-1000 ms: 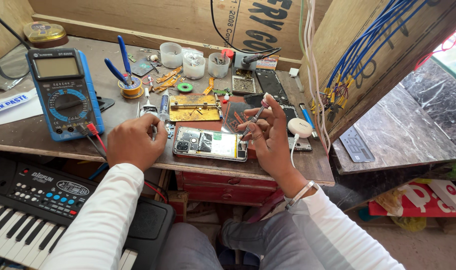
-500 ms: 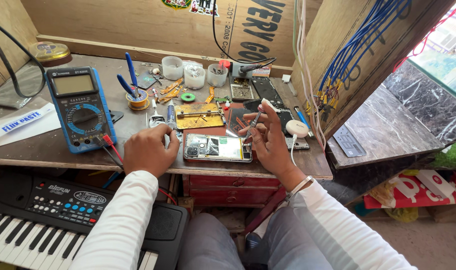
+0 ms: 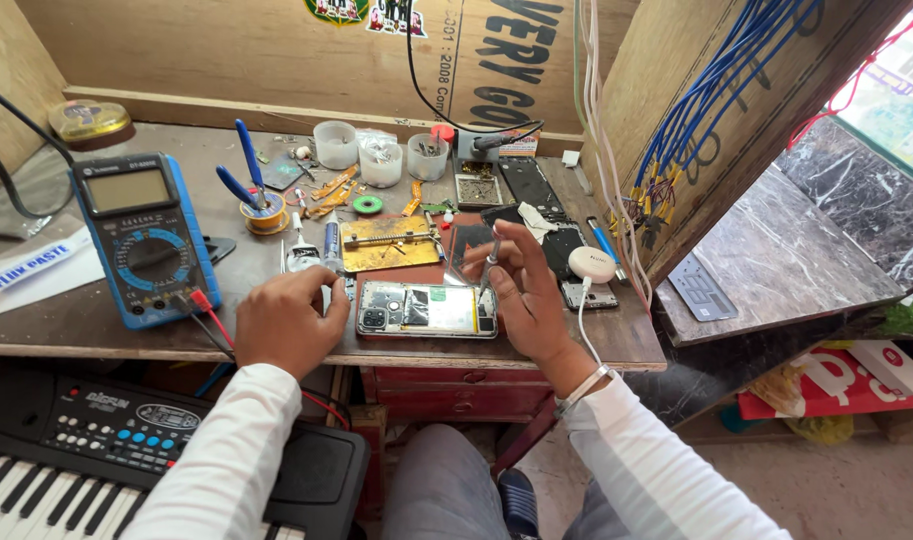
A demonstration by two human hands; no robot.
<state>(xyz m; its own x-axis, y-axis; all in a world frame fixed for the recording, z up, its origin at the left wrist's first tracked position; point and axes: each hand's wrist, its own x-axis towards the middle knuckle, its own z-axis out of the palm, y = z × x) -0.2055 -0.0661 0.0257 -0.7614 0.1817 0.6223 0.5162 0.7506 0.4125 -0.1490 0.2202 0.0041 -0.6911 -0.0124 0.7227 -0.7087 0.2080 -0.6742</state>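
The opened smartphone [image 3: 426, 310], its back cover off, lies flat at the front edge of the wooden workbench [image 3: 96, 325]. The left hand [image 3: 291, 320] presses on its camera end, fingers curled down, steadying it. The right hand [image 3: 521, 290] pinches slim tweezers [image 3: 488, 265], tip down over the phone's other end; this looks like picking at a small part there, which calls for a steady, fine touch. At 12 o'clock of the phone sits a gold-coloured board holder [image 3: 386, 243]. At 9 o'clock stands a blue multimeter [image 3: 146, 235], its red probe lead [image 3: 208, 315] trailing beside the left wrist. A white round gadget [image 3: 591, 264] crowds the right hand at 3 o'clock.
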